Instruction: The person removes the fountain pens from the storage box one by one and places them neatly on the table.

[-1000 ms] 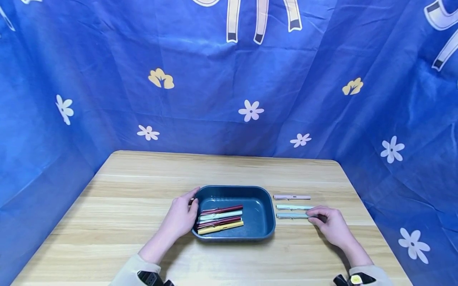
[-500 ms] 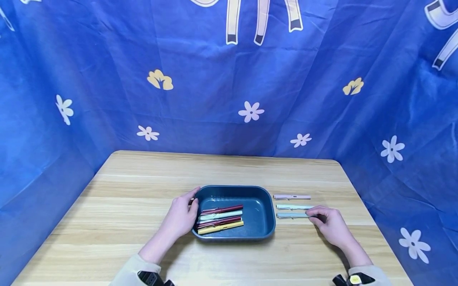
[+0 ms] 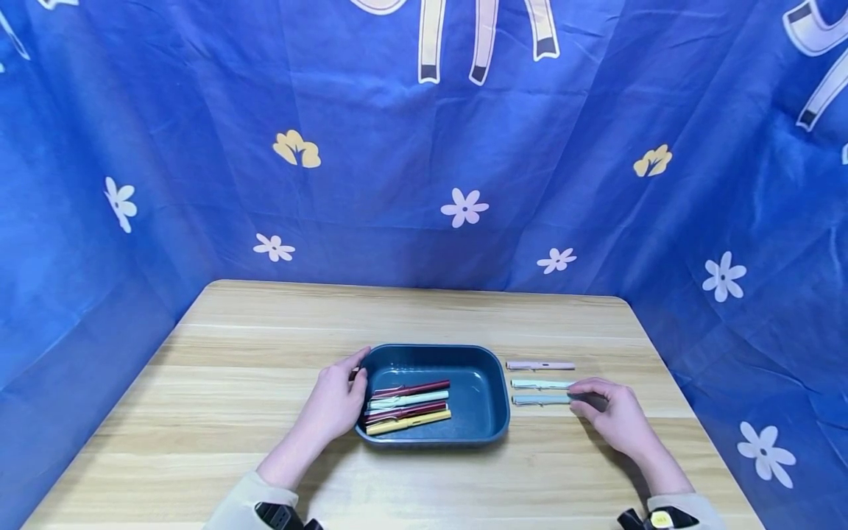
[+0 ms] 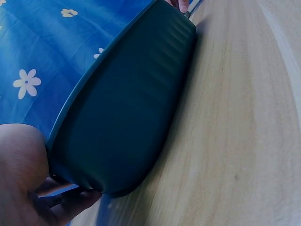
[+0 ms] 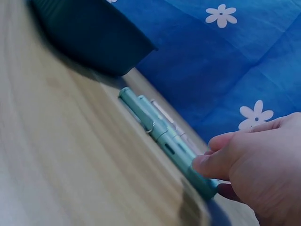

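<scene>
My left hand (image 3: 336,397) grips the left end of a dark blue-green plastic tray (image 3: 493,434), thumb at the rim; in the left wrist view its fingers (image 4: 77,202) wrap low around the tray's end. Inside, at the left, lie several pens, among them dark red ones (image 3: 424,386), a mint one (image 3: 424,398) and a yellow one (image 3: 417,420). Right of the tray, my right hand (image 3: 616,419) pinches the right end of a light blue pen (image 3: 539,400) lying on the table. In the right wrist view the thumb (image 5: 204,165) is against that pen's side.
Behind the light blue pen lie a pale mint pen (image 3: 536,384) and a lilac pen (image 3: 539,365), roughly parallel to it. The wooden table (image 3: 265,316) ends at a blue patterned curtain (image 3: 371,221) at the back and sides.
My right hand has shifted very slightly to the right at the light blue pen's end. The left hand, the tray and the pens inside it have stayed in place.
</scene>
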Tool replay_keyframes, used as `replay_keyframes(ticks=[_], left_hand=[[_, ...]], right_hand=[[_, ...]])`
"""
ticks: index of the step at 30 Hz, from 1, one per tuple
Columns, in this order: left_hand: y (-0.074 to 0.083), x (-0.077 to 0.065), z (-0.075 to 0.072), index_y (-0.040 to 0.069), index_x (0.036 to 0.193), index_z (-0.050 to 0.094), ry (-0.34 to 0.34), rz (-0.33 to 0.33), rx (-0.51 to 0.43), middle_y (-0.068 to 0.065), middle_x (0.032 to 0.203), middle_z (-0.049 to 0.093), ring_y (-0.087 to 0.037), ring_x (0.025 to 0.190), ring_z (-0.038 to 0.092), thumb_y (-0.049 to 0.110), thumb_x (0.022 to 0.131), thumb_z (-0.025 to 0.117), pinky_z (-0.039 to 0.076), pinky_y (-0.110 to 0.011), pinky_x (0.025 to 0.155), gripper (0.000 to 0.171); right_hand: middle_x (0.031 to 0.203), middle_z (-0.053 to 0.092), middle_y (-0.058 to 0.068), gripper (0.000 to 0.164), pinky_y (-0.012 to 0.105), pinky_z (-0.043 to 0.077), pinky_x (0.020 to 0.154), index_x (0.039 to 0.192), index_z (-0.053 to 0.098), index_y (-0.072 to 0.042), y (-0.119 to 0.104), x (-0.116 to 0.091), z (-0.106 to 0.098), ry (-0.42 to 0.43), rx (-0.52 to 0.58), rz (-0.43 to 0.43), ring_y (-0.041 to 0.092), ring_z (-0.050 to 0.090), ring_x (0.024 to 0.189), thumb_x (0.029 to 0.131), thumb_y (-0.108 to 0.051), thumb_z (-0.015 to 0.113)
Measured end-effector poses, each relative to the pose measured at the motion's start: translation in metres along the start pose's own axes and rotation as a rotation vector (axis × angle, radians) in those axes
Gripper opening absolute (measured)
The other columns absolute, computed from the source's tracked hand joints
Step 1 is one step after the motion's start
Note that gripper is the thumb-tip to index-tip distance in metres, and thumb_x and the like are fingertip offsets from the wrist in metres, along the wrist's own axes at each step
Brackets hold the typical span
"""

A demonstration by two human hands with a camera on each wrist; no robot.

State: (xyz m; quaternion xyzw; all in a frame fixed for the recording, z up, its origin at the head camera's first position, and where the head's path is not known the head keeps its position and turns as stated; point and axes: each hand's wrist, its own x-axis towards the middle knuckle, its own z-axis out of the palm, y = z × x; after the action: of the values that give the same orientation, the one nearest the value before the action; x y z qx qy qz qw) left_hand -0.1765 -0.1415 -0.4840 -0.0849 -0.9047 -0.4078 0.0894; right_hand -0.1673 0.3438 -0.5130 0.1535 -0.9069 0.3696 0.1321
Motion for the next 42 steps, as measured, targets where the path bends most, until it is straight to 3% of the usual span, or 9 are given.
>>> replay_keyframes(ticks=[5,11,17,28,34,42], left_hand=[[0.000,0.000,0.001,-0.005,0.148,0.057,-0.001,-0.004,-0.003,-0.028,0.140,0.063,-0.038,0.129,0.062,0.007,0.105,0.057,0.047,-0.056,0.111,0.044],[0.001,0.000,0.000,-0.006,0.148,0.057,-0.002,-0.001,-0.003,-0.028,0.141,0.062,-0.039,0.131,0.060,0.006,0.106,0.056,0.046,-0.056,0.111,0.044],[0.001,0.000,0.000,-0.006,0.148,0.057,-0.004,-0.006,-0.004,-0.028,0.141,0.062,-0.040,0.131,0.060,0.006,0.106,0.056,0.046,-0.057,0.112,0.044],[0.002,-0.001,-0.001,-0.005,0.149,0.056,-0.014,-0.021,-0.009,-0.027,0.142,0.061,-0.039,0.133,0.059,0.007,0.106,0.056,0.046,-0.056,0.112,0.045],[0.002,-0.001,-0.001,-0.005,0.149,0.056,-0.014,-0.025,-0.003,-0.027,0.143,0.061,-0.039,0.134,0.058,0.008,0.106,0.055,0.045,-0.056,0.113,0.045],[0.002,-0.001,-0.001,-0.006,0.149,0.056,-0.007,-0.015,-0.008,-0.027,0.144,0.060,-0.040,0.135,0.057,0.006,0.106,0.055,0.044,-0.056,0.113,0.044]], right_hand=[[0.109,0.078,0.002,0.025,0.029,0.060,0.092,0.107,0.082,-0.006,-0.007,0.004,-0.005,0.014,-0.002,-0.007,0.020,0.072,0.105,0.084,0.003,0.087],[0.117,0.078,0.001,0.030,0.008,0.044,0.098,0.115,0.081,-0.005,-0.019,0.009,-0.008,0.038,-0.027,-0.074,0.029,0.072,0.110,0.085,-0.005,0.089],[0.125,0.075,0.002,0.039,0.008,0.042,0.102,0.122,0.079,-0.006,-0.040,0.016,-0.010,0.019,-0.014,-0.149,0.029,0.070,0.116,0.085,-0.006,0.089],[0.128,0.074,0.001,0.045,0.015,0.048,0.102,0.130,0.074,-0.010,-0.083,0.032,-0.002,-0.003,0.130,-0.210,0.022,0.071,0.115,0.087,-0.003,0.087],[0.132,0.071,0.004,0.052,0.030,0.054,0.103,0.137,0.070,-0.009,-0.099,0.040,0.011,-0.038,0.284,-0.229,0.018,0.072,0.113,0.088,0.003,0.084],[0.134,0.070,0.005,0.049,0.040,0.057,0.101,0.136,0.070,-0.008,-0.117,0.051,0.028,-0.090,0.387,-0.256,0.026,0.072,0.115,0.089,0.003,0.083]])
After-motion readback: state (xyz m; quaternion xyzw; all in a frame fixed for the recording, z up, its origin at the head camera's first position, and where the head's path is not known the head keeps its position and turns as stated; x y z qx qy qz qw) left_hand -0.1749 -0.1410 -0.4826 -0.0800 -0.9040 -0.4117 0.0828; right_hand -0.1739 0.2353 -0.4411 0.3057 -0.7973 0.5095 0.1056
